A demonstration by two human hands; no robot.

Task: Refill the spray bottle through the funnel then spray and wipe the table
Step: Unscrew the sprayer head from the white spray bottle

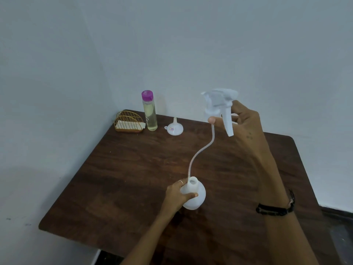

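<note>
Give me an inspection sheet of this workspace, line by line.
Surface: dark wooden table, dry, unwiped.
Job's things: spray bottle open; trigger head lifted, its tube at the bottle's neck; funnel upside down; refill bottle capped.
Clutter: wire holder with napkins.
Hands: left hand grips the spray bottle; right hand holds the trigger head.
Cables: nothing seen.
Surroundings: plain wall.

Left hand point(176, 194) at lower centre gripping white bottle point(194, 196) on brown desk point(118, 178), right hand point(242, 119) at centre right holding spray head point(219, 102) aloft, tube point(202, 150) dangling beside bottle neck, funnel point(174, 127), purple-capped bottle point(150, 110) and wire holder point(129, 122) at desk's upper-left edge.
</note>
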